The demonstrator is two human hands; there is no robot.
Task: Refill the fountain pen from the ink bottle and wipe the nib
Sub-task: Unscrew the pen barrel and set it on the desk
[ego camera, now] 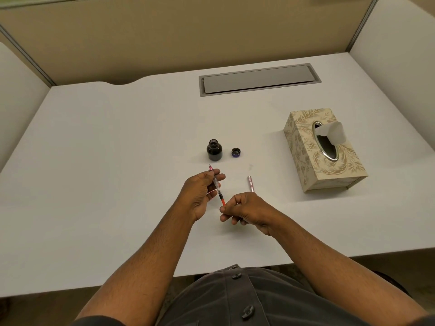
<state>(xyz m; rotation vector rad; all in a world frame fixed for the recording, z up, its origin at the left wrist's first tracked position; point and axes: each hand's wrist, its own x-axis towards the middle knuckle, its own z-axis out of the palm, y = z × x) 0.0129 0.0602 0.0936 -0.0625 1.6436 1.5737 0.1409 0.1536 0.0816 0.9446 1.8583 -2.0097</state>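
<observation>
My left hand (203, 192) grips the fountain pen (218, 189) by its clear converter section, nib pointing away toward the ink bottle. The pen's barrel is off, so the converter and its red end show. My right hand (244, 211) pinches that red end between thumb and fingers. The open ink bottle (214, 150), dark and nearly full, stands just beyond the nib. Its cap (235, 152) lies upturned to the right of it. A pink pen barrel (251, 184) lies on the desk right of my hands.
A patterned tissue box (323, 149) with a tissue sticking out stands at the right. A grey cable hatch (259, 79) is set in the white desk (106, 161) at the back. Partition walls enclose the desk on three sides.
</observation>
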